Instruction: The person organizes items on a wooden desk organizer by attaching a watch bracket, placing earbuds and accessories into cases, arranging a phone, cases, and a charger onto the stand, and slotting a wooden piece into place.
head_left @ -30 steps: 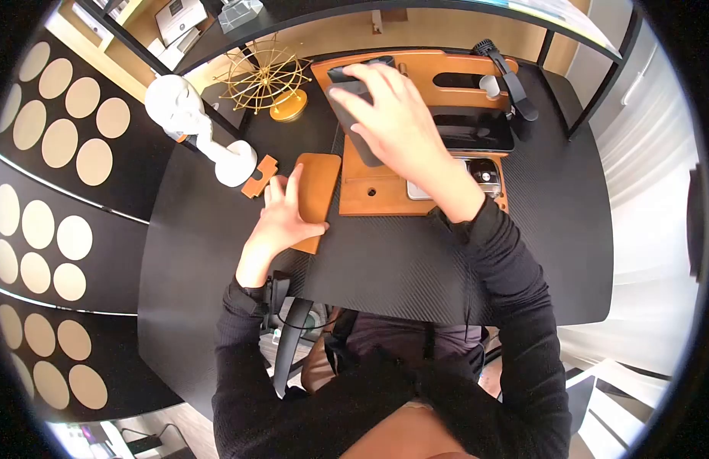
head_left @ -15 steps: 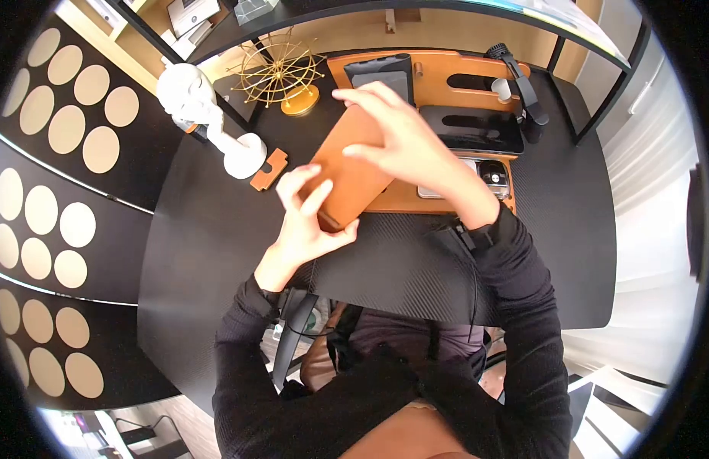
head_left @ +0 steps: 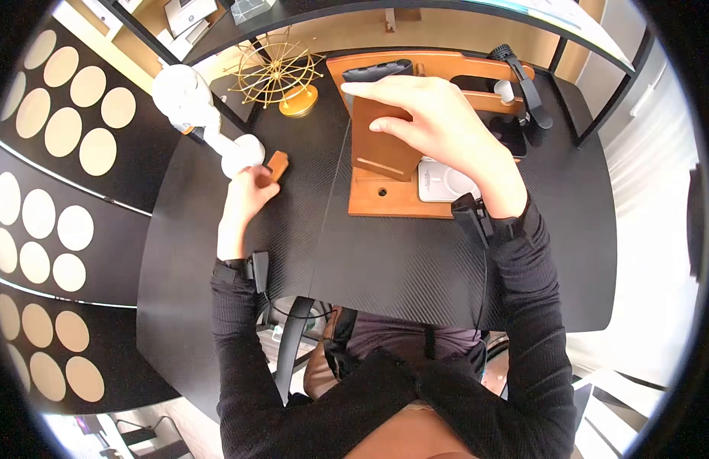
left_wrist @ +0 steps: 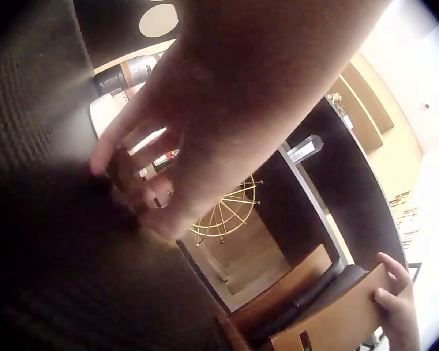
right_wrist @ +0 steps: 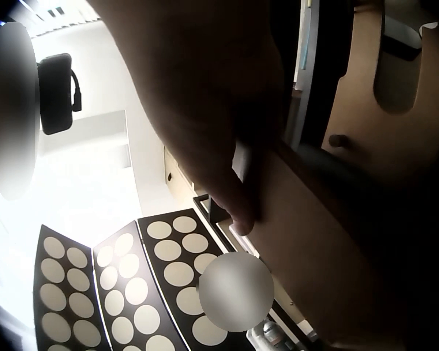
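My right hand (head_left: 450, 118) grips the upper part of a flat brown wooden panel (head_left: 381, 149), thumb on its front face. The panel stands nearly upright over the left side of a wooden desk organizer (head_left: 362, 200); a narrow slot runs near its lower edge. Behind its top a dark grey flat case (head_left: 377, 70) shows. In the left wrist view the same panel (left_wrist: 344, 314) has fingers round its edge. To the left, my left hand (head_left: 247, 203) pinches a small notched wooden piece (head_left: 278, 164) beside the white statue's base; the fingertips are partly hidden.
A white statue (head_left: 194, 103) and a gold wire wheel ornament (head_left: 297, 101) stand at the back left. On the organizer are a white charging pad (head_left: 446, 182) and headphones (head_left: 526, 96) at its right end. A black shelf frame (head_left: 416, 9) spans the desk.
The right hand left the dark case, took the wooden panel from the left hand and brought it upright over the organizer. The left hand moved left from the panel to the small piece.
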Demonstrator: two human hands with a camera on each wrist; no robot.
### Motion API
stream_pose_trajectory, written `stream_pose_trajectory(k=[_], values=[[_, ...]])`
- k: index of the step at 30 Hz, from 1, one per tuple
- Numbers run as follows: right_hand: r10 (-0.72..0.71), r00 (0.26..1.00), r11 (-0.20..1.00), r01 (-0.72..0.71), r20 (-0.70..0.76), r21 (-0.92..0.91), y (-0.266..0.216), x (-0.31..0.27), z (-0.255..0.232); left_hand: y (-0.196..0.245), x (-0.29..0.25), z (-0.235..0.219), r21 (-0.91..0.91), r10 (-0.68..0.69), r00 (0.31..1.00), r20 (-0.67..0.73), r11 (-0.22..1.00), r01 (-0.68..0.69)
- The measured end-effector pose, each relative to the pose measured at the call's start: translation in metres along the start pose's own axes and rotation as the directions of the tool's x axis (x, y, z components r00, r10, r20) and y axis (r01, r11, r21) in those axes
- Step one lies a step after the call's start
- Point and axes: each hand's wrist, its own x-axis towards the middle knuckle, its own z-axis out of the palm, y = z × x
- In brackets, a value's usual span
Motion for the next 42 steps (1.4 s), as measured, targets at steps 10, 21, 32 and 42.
stream_pose_trajectory(k=[10, 21, 32, 42], values=[[-0.207, 0.978, 0.976, 0.204, -0.039, -0.077, 0.009, 0.013, 0.017, 0.125, -0.026, 0.004, -0.854, 0.388, 0.846, 0.366, -0.221, 0.471], [-0.242, 0.970, 0.963, 0.240, 0.004, -0.123, 0.008, 0.015, 0.018, 0.166, -0.059, 0.053, -0.777, 0.400, 0.795, 0.456, -0.258, 0.575], [-0.252, 0.968, 0.942, 0.251, 0.024, -0.224, 0.007, 0.016, 0.028, 0.168, -0.045, 0.052, -0.801, 0.029, 0.832, 0.554, -0.253, 0.542], [-0.246, 0.969, 0.946, 0.244, 0.018, -0.214, 0.006, 0.018, 0.030, 0.156, -0.013, 0.046, -0.884, -0.118, 0.882, 0.455, 0.055, 0.464]])
